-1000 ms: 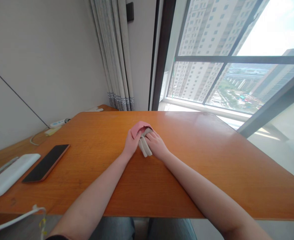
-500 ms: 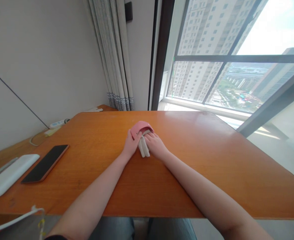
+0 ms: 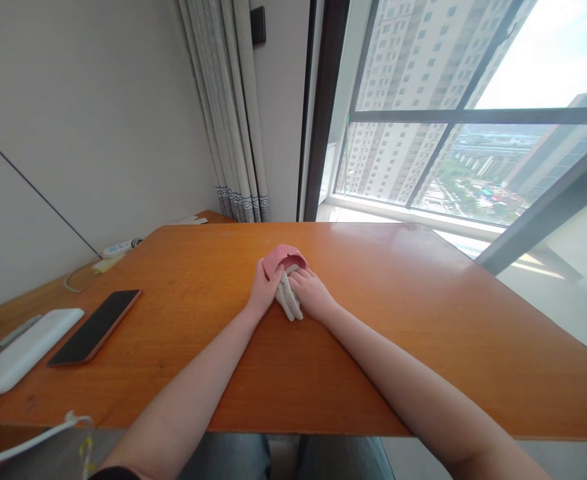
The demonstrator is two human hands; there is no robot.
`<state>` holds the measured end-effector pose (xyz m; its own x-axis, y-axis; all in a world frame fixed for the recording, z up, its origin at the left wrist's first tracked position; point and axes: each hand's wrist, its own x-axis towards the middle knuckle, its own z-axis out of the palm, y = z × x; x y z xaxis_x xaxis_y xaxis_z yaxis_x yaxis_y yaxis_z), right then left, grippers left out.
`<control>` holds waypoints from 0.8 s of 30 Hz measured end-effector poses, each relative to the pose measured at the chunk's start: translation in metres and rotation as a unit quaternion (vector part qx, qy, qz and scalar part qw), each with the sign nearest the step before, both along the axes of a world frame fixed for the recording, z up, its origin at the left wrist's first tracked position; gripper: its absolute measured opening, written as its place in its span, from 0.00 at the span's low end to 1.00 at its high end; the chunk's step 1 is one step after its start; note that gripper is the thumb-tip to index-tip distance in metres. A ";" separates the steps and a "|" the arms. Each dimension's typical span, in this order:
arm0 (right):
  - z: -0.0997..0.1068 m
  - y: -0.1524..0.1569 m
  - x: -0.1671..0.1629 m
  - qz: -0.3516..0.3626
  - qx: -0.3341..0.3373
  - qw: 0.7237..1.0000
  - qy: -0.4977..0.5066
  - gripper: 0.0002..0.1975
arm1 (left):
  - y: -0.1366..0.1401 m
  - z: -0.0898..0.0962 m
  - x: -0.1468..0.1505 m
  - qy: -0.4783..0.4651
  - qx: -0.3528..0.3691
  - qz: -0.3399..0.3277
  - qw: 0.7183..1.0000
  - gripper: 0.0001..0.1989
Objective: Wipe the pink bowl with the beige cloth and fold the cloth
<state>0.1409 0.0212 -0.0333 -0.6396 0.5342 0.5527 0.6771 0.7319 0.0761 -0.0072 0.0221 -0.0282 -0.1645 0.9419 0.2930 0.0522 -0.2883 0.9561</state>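
Note:
A pink hollow object (image 3: 279, 255) with an arched opening facing me is held over the middle of the table; its exact kind is unclear. My left hand (image 3: 263, 288) grips its left side, thumb near the opening. A whitish folded cloth (image 3: 288, 300) hangs from the opening down between both hands. With fingers bunched at the mouth of the pink object, my right hand (image 3: 312, 292) presses on the upper part of the cloth. Its fingertips are partly hidden there.
The wooden table (image 3: 398, 347) stretches out on all sides. To the left lie a dark-screened phone (image 3: 96, 328) and a white flat device (image 3: 26, 350). A white cable (image 3: 28, 443) crosses the near left corner. A power strip (image 3: 118, 249) sits by the wall, and a large window stands right.
The cloth's hanging end has swung slightly right and lower, and its folds have shifted. Both hands keep nearly the same place and hold. The view has moved a little.

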 end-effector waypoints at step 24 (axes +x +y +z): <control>0.005 0.010 0.011 -0.021 0.033 0.999 -0.034 0.07 | 0.006 0.006 -0.009 -0.033 -0.082 -0.021 0.996 0.25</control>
